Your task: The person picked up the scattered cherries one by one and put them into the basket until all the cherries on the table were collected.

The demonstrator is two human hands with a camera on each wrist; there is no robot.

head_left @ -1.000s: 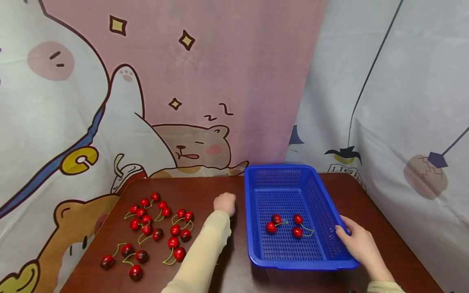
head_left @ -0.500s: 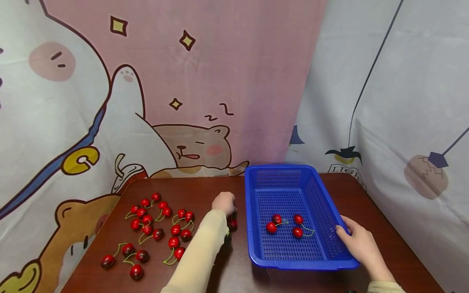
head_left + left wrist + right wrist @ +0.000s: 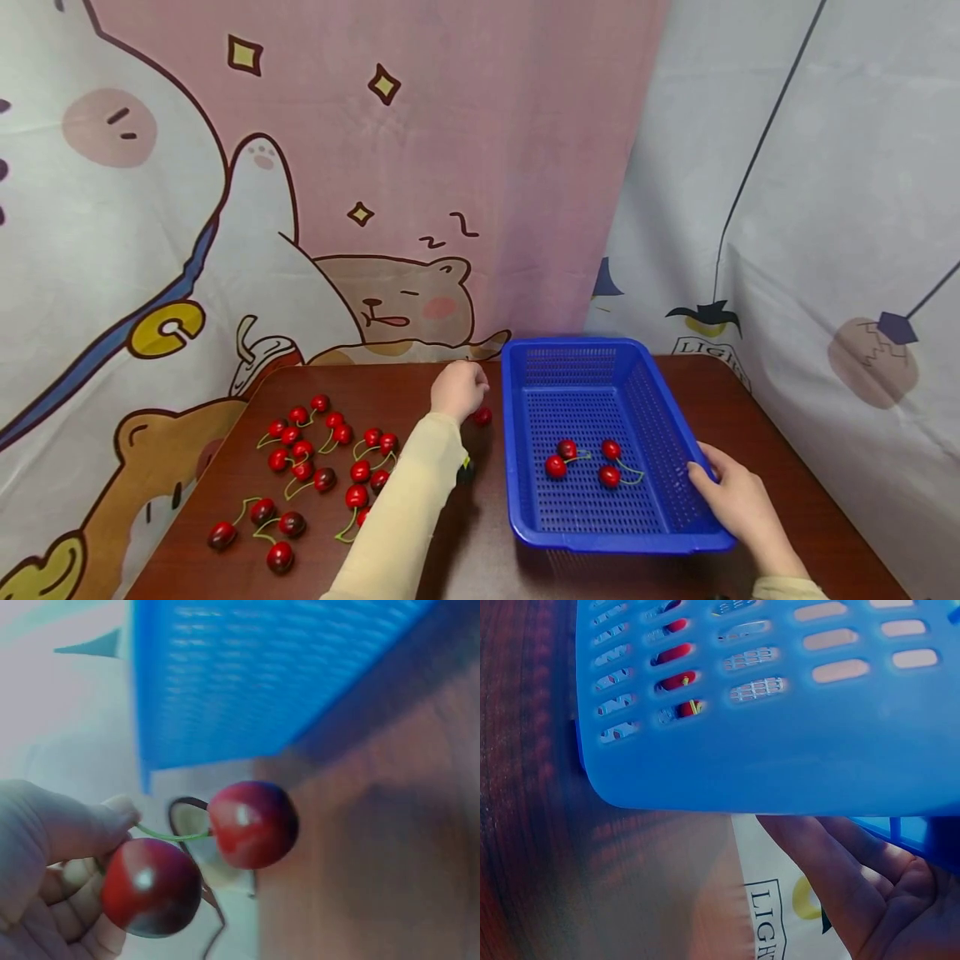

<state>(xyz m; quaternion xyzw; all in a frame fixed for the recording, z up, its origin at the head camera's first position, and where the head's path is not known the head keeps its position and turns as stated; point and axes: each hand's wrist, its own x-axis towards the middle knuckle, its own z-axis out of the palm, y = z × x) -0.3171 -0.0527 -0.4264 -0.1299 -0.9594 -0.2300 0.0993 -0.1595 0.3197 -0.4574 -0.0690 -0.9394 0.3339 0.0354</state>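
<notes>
My left hand pinches the green stem of a pair of red cherries, lifted just left of the blue basket; one cherry shows below the hand in the head view. In the left wrist view the thumb presses the stem and a second cherry hangs by the palm. My right hand grips the basket's right rim, fingers curled under it. Several cherries lie inside the basket.
Many more cherries with green stems lie scattered on the left half of the dark wooden table. Cartoon-printed cloth hangs behind the table and at the right. The table's right edge runs close to the basket.
My left hand has risen from the table with the cherry pair and moved a little farther back, toward the basket's left wall. The right hand and basket stayed still.
</notes>
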